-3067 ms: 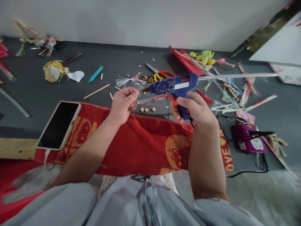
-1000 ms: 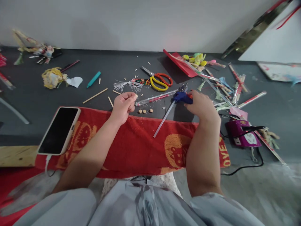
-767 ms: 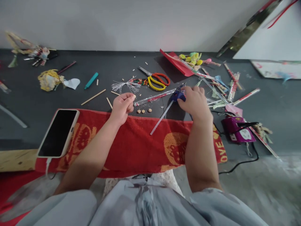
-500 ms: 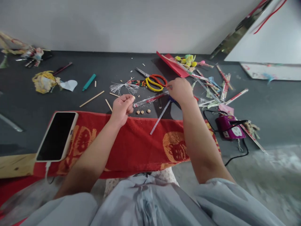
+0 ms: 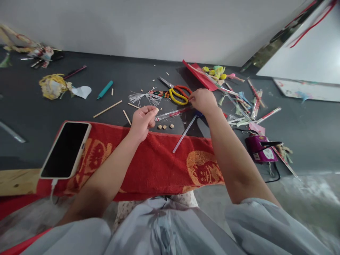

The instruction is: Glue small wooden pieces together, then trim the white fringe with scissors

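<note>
My left hand is closed in a pinch, with a small pale bead-like piece at its fingertips. Below it, several small flower-shaped beige pieces lie by the towel's edge. My right hand has its fingers pressed together beside the handles of the scissors, one loop yellow and one orange; what it pinches is too small to make out. Between my hands lies a clear plastic sleeve with red in it. A translucent stick runs from a blue object mostly hidden under my right hand.
A red towel covers the table's front edge, with a phone on its left. Behind are white wires, a teal marker and thin wooden sticks. Wrapped sticks and a purple power box lie at right.
The view has shifted a little, so the table looks slightly tilted. Both hands keep nearly the same places and the same pinched grips.
</note>
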`<state>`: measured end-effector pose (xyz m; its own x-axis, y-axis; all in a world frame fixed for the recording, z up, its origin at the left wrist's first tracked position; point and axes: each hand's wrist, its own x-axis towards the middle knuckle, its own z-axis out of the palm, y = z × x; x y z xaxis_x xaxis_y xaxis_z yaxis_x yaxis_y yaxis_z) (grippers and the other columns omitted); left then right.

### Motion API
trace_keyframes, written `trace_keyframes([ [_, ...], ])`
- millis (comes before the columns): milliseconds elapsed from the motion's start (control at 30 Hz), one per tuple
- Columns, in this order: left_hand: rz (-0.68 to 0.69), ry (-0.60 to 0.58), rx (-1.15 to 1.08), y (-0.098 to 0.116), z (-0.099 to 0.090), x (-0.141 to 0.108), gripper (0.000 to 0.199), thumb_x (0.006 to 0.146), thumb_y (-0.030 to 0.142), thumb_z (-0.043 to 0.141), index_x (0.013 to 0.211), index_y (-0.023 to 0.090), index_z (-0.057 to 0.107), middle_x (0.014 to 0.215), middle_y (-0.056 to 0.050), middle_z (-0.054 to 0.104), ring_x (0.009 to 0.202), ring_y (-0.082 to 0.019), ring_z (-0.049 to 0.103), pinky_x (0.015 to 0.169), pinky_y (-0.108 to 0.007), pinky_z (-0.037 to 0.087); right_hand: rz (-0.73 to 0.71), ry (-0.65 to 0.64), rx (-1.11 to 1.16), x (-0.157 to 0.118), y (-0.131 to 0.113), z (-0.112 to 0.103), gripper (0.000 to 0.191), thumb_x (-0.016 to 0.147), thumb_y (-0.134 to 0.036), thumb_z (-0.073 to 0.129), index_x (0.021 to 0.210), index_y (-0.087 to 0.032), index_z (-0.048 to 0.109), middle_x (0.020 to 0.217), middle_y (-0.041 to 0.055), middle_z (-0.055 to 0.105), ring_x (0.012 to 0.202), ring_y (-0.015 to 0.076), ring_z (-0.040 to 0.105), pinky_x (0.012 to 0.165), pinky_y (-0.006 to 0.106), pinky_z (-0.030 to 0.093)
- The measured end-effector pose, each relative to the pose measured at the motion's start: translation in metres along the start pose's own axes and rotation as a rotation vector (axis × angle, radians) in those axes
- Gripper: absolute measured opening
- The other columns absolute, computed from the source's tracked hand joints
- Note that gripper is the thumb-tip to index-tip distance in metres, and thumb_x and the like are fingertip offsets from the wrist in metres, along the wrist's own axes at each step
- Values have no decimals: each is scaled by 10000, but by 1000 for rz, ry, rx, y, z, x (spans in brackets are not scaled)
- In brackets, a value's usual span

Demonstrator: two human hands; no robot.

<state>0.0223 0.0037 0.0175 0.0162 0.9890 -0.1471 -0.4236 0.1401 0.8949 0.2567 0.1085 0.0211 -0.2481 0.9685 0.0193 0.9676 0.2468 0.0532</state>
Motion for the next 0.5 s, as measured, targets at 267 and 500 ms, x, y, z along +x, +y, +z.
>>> trace_keyframes([
  [267,10,-14,-5,-1,0,0,70,733,159,601,697,172,542,404,142,267,357,-11,161,389,-172,152,-87,-16,36,0,5,3,410,846,-200,410,1090,-132,733,1119,171,676,1048,324,589,853,411,445],
  [500,15,-16,-6,-1,0,0,63,719,160,606,695,168,548,397,142,272,353,-8,165,382,-169,156,-73,-8,69,3,8,7,338,805,-159,459,996,-104,732,1096,189,683,1050,341,594,882,439,446],
])
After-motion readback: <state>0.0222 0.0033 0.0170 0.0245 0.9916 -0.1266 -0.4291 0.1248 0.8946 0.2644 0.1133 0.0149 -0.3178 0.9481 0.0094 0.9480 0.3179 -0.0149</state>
